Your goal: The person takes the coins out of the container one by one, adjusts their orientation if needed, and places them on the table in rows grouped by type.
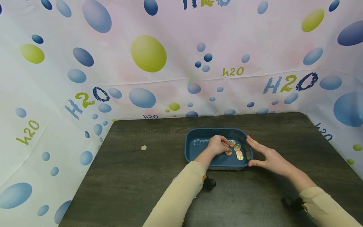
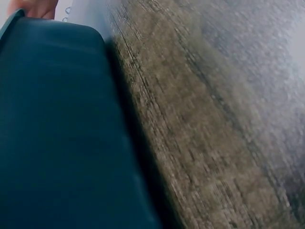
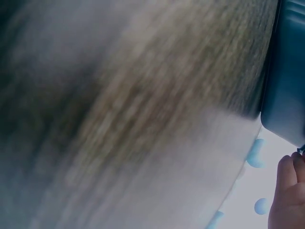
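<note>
A blue rectangular tray (image 1: 195,165) stands on the dark table. Several gold and copper coins (image 1: 239,157) lie at its right end. My left hand (image 1: 217,145) reaches into the tray with bent fingers, beside a copper coin (image 1: 228,153); whether the fingers pinch it, I cannot tell. Fingers spread, my right hand (image 1: 269,159) rests against the tray's right end with the fingertips and thumb. In the left wrist view the tray's outer wall (image 2: 62,119) fills the left side. Part of my right hand (image 3: 288,200) shows at the right wrist view's lower right edge.
One gold coin (image 1: 144,147) lies alone on the table (image 1: 122,179), left of the tray. A white cloth with blue and green spots (image 1: 170,41) hangs behind the table and along its sides. Dark wrist cameras (image 1: 209,183) sit under both wrists.
</note>
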`<move>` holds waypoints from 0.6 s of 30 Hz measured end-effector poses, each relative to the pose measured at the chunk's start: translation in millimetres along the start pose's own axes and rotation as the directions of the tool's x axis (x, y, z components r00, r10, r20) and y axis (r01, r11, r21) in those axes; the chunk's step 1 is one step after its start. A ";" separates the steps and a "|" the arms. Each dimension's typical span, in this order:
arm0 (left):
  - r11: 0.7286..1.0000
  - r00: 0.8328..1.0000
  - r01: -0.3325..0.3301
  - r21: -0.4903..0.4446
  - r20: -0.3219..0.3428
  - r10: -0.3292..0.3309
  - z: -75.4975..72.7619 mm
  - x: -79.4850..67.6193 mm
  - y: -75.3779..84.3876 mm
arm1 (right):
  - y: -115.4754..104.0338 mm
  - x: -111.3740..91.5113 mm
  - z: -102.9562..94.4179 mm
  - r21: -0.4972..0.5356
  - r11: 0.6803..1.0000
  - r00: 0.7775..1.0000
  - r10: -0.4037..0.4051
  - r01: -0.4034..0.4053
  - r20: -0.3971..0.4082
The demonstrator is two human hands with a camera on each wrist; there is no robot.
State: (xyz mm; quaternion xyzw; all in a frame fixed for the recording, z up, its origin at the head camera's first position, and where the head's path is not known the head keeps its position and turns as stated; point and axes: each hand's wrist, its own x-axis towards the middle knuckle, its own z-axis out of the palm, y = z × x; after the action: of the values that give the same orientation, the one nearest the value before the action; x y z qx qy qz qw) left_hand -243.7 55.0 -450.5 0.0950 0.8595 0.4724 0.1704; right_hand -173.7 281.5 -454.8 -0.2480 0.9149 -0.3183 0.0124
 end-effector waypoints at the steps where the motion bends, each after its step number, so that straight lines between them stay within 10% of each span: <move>1: 1.000 1.000 -0.003 0.003 0.001 0.003 -0.3 0.1 -0.3 | 0.2 0.0 0.3 -0.002 1.000 1.000 -0.001 0.001 0.000; 18: 0.995 0.995 -0.038 0.091 0.097 0.029 -0.3 2.8 -3.9 | -0.4 -0.9 0.9 0.000 1.000 1.000 0.000 0.000 -0.009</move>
State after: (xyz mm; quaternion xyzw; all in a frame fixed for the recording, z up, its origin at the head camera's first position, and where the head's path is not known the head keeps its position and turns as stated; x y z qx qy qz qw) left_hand -246.4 53.6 -454.2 0.1398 0.8696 0.4297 0.1989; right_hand -172.6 281.1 -455.5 -0.2463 0.9150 -0.3194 0.0084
